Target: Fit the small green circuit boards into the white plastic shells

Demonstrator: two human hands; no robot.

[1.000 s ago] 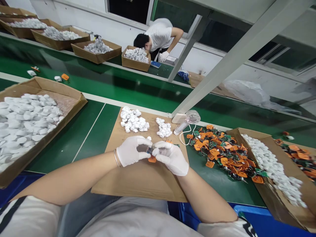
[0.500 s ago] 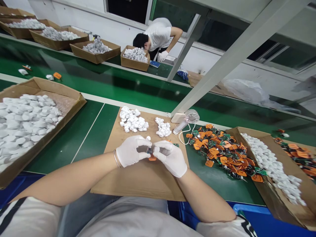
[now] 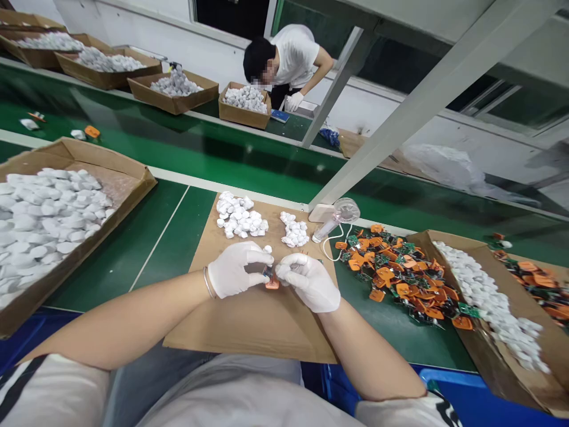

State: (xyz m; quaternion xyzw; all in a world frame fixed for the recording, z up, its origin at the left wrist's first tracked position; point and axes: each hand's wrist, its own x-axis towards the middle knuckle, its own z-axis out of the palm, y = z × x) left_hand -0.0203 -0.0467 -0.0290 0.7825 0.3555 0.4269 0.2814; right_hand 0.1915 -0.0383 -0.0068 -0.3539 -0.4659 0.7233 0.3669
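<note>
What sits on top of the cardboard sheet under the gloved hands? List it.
On the cardboard sheet: two heaps of white parts, and the left hand and right hand pinching an orange piece. The gloves hide what lies beneath them.

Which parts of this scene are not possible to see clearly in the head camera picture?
- Small orange-and-dark part: mostly covered by the white-gloved left hand and right hand; its shape is unclear.
- Large cardboard box of white plastic pieces: cut off by the left edge.
- Pile of orange tabs with green circuit boards: single pieces too small to read.
- Small white desk fan: blades not distinguishable.
</note>
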